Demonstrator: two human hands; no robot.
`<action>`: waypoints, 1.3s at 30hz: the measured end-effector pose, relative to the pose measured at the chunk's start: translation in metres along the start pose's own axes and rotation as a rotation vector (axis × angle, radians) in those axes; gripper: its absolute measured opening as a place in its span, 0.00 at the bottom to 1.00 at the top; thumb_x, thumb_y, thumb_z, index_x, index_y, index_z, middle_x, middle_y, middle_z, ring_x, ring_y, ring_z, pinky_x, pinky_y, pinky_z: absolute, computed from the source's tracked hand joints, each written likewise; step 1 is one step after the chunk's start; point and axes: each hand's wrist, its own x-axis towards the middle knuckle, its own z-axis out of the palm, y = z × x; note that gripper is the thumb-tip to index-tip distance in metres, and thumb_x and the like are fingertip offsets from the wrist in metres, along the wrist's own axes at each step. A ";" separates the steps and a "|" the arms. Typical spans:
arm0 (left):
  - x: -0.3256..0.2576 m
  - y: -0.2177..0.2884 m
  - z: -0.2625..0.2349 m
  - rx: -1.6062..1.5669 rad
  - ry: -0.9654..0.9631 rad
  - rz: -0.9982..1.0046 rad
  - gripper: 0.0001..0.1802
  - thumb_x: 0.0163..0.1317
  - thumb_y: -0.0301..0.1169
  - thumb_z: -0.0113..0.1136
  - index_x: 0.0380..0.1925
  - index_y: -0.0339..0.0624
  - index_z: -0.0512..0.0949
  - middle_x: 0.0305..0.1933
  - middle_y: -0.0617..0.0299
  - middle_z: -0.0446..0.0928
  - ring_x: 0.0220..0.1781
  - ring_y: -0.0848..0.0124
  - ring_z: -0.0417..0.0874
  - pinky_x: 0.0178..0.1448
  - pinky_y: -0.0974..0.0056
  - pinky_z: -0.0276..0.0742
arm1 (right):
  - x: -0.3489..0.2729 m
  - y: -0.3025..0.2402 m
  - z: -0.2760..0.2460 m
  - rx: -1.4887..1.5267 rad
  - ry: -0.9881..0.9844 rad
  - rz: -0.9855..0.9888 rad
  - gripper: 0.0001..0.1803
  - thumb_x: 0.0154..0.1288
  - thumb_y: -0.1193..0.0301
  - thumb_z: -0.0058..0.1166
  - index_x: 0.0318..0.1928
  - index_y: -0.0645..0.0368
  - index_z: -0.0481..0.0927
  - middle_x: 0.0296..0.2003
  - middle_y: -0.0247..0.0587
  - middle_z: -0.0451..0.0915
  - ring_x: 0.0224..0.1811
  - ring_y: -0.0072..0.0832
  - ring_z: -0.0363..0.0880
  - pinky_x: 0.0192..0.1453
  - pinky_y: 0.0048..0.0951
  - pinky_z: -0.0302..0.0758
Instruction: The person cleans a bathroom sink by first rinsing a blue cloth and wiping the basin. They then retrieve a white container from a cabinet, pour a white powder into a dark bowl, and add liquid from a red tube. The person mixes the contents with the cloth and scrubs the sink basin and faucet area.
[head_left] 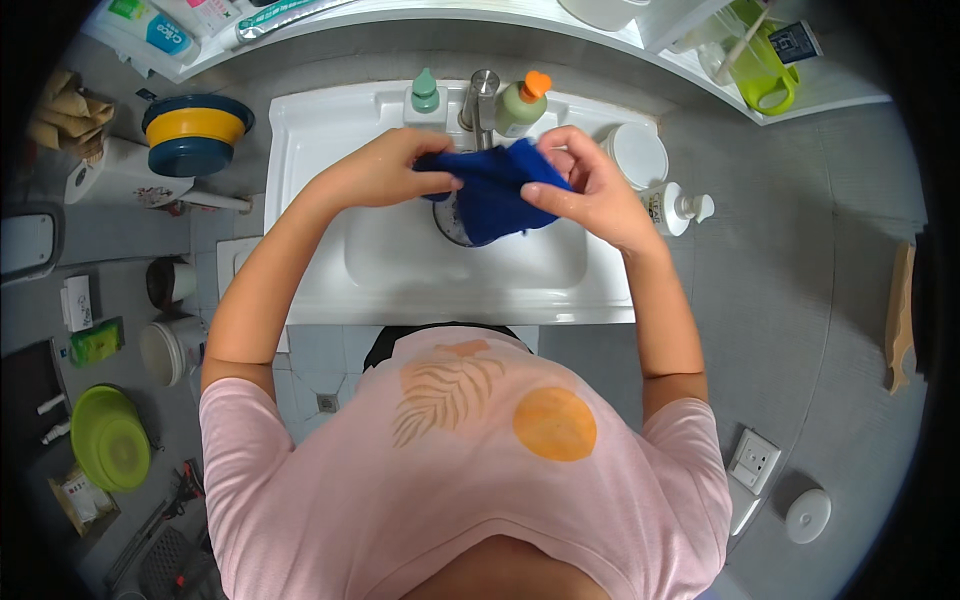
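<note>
The blue cloth [497,197] was up in the air on the person's side of the faucet [484,95], over the white sink [318,272], held between two bare hands. The left hand [392,172], to the left of the faucet, pinched one end, its thumb laid along the near face and its fingers mostly behind the fabric. The right hand [592,200], to the right of the faucet, pinched the other end with the thumb pressed on the front; the upper fingers were curled, and how firmly they bore on the cloth could not be told. The step in hand looked like opening out and turning the cloth, since it was spread between the hands, with its lower part hanging loose nearer the person than the faucet. Whether water was running behind it could not be seen. From there, any further move seemed to call for a secure pinch at both ends and enough clearance from the faucet and from the green bottle [519,106] just right of it, as a slack fold could slip or catch.
</note>
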 end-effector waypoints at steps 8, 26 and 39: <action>0.033 -0.024 -0.002 0.418 -0.186 -0.115 0.15 0.50 0.35 0.63 0.31 0.35 0.75 0.23 0.58 0.74 0.26 0.70 0.72 0.34 0.67 0.69 | 0.029 0.056 -0.019 -0.284 0.067 0.042 0.11 0.52 0.77 0.57 0.37 0.62 0.74 0.26 0.30 0.76 0.28 0.15 0.71 0.34 0.17 0.69; 0.062 -0.137 0.075 -0.085 0.187 -0.227 0.11 0.49 0.28 0.61 0.33 0.36 0.75 0.31 0.59 0.77 0.31 0.70 0.76 0.37 0.67 0.71 | 0.057 0.174 -0.009 -0.619 0.338 0.149 0.06 0.53 0.76 0.52 0.32 0.63 0.72 0.20 0.48 0.73 0.25 0.43 0.74 0.33 0.36 0.73; 0.108 -0.262 0.246 0.379 0.295 -0.329 0.15 0.55 0.26 0.47 0.42 0.32 0.74 0.53 0.47 0.68 0.55 0.49 0.68 0.56 0.56 0.69 | 0.092 0.375 0.026 -0.982 0.129 0.385 0.16 0.56 0.74 0.46 0.47 0.62 0.67 0.43 0.59 0.72 0.47 0.50 0.72 0.51 0.42 0.70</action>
